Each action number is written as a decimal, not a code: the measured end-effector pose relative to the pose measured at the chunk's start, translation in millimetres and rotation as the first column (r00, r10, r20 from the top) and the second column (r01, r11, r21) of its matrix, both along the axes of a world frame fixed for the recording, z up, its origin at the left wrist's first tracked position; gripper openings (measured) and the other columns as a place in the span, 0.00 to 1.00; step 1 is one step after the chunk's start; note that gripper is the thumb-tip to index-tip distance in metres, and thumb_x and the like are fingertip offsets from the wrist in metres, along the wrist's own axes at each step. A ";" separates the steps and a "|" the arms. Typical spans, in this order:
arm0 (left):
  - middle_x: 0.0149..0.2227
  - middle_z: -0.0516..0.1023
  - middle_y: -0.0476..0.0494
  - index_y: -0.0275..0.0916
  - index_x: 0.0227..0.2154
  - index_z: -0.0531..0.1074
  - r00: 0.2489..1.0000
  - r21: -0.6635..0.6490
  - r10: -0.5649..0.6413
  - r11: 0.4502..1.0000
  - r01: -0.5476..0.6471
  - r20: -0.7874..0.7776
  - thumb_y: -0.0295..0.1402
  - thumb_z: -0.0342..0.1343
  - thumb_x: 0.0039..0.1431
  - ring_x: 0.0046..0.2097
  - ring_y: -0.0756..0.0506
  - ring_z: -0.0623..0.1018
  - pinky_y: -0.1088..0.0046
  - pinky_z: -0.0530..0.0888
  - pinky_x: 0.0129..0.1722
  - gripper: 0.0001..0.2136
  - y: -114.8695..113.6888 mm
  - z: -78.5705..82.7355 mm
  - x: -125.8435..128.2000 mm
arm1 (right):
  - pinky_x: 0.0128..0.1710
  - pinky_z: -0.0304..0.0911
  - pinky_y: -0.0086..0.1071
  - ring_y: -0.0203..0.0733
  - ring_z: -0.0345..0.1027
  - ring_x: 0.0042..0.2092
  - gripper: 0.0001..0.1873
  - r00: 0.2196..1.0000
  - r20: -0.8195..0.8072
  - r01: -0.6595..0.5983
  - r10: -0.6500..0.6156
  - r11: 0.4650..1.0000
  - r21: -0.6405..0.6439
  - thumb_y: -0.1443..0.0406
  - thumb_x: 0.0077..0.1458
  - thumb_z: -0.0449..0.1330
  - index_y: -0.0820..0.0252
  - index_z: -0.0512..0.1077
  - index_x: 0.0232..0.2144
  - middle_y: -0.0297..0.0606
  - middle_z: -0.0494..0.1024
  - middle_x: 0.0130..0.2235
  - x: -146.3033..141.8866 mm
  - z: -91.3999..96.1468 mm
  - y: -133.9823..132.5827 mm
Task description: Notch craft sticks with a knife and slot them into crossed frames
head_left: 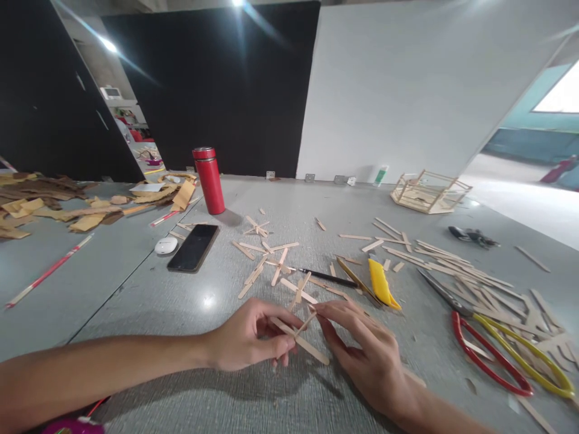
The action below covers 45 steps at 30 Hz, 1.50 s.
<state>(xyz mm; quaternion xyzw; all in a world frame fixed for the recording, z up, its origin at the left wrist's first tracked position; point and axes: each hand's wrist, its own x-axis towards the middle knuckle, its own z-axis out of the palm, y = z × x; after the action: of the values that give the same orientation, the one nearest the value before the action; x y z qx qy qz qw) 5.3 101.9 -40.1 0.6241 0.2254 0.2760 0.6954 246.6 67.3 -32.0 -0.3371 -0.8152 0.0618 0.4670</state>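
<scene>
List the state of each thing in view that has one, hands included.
Left hand: holding crossed sticks
Right hand: fingertips at their upper end; contact unclear
Phone: flat, screen dark
Red flask: upright, cap on
White case: looks shut
Scissors: lying, blades look closed
Yellow cutter: lying; blade too small to tell
Black pen-like tool: lying flat
Wooden frame: standing, open-sided

Brightly lit: lamps (108,44) flare at ten and nearly twelve o'clock, a window (558,90) burns white at two; worktop (136,307) glare near half-past seven, soft shadows at six, edges stretched.
</scene>
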 end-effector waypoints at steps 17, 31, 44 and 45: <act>0.33 0.71 0.49 0.38 0.45 0.77 0.963 0.053 0.263 0.963 -0.266 0.063 0.42 0.59 0.69 0.33 0.51 0.67 0.76 0.64 0.33 0.12 -1.0 3.5 4.0 | 0.38 0.76 0.26 0.38 0.82 0.36 0.10 0.996 -0.010 0.083 -0.084 0.994 -0.072 0.70 0.66 0.62 0.53 0.72 0.48 0.34 0.84 0.39 -4.6 2.2 -1.5; 0.30 0.67 0.55 0.41 0.46 0.67 0.992 -0.063 0.084 0.995 -0.078 0.090 0.34 0.66 0.61 0.30 0.53 0.68 0.76 0.67 0.33 0.15 -20.9 6.7 9.6 | 0.37 0.76 0.22 0.36 0.81 0.34 0.12 0.996 -0.083 0.023 -0.029 0.998 -0.066 0.74 0.63 0.61 0.53 0.74 0.44 0.34 0.85 0.37 -8.4 11.8 -7.6; 0.25 0.59 0.54 0.35 0.37 0.74 0.996 0.068 0.077 0.995 -0.074 -0.051 0.45 0.52 0.72 0.26 0.53 0.57 0.75 0.55 0.24 0.17 -23.1 9.7 7.7 | 0.41 0.80 0.26 0.38 0.84 0.42 0.30 0.991 -0.111 -0.095 0.080 0.986 -0.139 0.81 0.58 0.59 0.50 0.77 0.57 0.35 0.87 0.46 -10.9 10.0 -20.3; 0.25 0.60 0.54 0.35 0.37 0.75 0.995 0.091 0.080 0.993 -0.075 -0.060 0.46 0.51 0.73 0.26 0.53 0.57 0.75 0.55 0.24 0.18 -23.4 9.9 7.0 | 0.39 0.80 0.24 0.37 0.84 0.39 0.27 0.990 -0.133 -0.061 0.039 0.984 -0.169 0.80 0.59 0.60 0.49 0.78 0.54 0.33 0.88 0.44 -13.5 10.6 -22.3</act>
<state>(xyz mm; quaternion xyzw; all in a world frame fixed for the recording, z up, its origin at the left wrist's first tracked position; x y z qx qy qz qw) 12.3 78.5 -30.2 0.6534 0.2591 0.2926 0.6483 233.1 45.0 -21.4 -0.3510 -0.7831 0.1655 0.4860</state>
